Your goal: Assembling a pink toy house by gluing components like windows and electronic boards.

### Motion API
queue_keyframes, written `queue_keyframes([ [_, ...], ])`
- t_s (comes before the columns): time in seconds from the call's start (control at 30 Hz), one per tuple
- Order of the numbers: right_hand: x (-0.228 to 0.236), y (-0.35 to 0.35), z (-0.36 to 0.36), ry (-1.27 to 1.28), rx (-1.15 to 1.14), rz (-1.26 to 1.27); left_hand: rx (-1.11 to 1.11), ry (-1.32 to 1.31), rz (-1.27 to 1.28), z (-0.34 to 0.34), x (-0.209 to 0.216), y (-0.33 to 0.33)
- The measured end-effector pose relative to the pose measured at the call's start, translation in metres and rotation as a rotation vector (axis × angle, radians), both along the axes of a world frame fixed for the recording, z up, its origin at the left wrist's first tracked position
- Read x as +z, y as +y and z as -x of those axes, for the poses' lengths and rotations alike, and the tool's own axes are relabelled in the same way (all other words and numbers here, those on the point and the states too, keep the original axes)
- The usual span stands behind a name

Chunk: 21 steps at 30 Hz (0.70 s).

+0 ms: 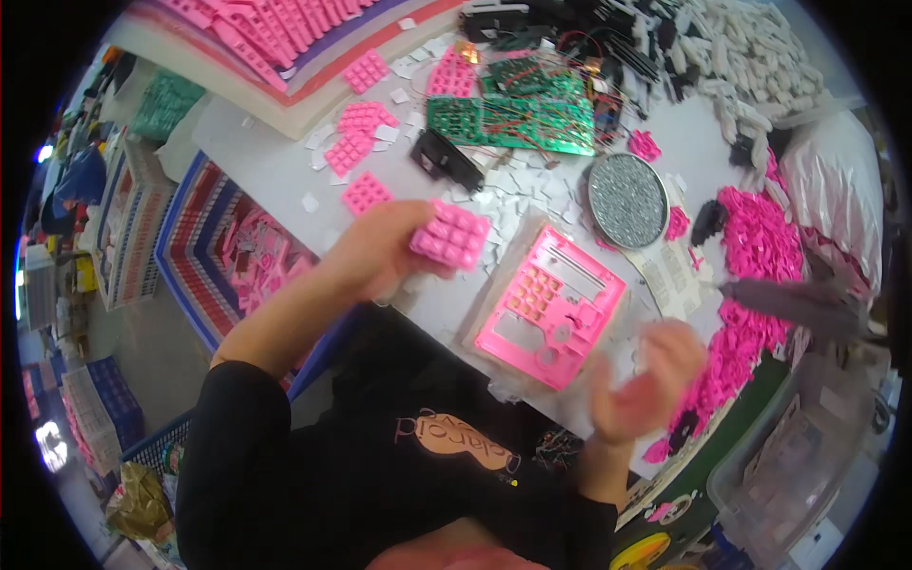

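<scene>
My left hand [385, 249] is closed around a pink button keypad [454, 236], its rounded keys facing up, held over the near left part of the table. To its right a pink plastic casing panel [554, 309] lies face down on a padded block, with square openings, a slot area and a round hole. My right hand [651, 385] hovers just beyond the panel's right corner. Its thumb stands apart from its fingers, which are slightly blurred, and nothing shows in it. More pink keypads [367, 194] lie on the table beyond my left hand.
Green circuit boards [513, 123] with wires lie at the back. A round tin of small metal pieces [628, 200] stands beyond the panel. Heaped pink parts [760, 237] line the right, below white parts [750, 62]. A dark elongated tool [798, 304] hangs at right. A blue-edged crate [204, 256] stands left.
</scene>
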State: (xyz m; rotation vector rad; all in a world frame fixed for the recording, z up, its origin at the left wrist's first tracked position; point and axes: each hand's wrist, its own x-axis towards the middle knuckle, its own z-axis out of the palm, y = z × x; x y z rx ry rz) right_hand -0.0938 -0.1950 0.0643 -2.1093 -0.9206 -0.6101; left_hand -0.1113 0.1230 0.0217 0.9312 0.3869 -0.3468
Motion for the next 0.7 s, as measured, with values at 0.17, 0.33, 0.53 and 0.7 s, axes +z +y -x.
queue_keyframes([
  [0.17,-0.013,0.047,0.012,0.142,0.094,0.115,-0.147,0.058,0.178,0.009,-0.007,-0.054],
  [0.33,-0.019,0.063,0.014,0.262,0.069,0.312,-0.238,0.100,0.211,0.033,-0.019,-0.074],
  [0.53,-0.019,0.019,0.009,0.924,0.189,-0.027,-0.494,-0.356,-0.534,0.055,-0.004,-0.052],
  [0.7,-0.060,0.027,-0.017,0.938,-0.044,-0.066,-0.292,-0.991,-1.091,0.025,-0.024,-0.067],
])
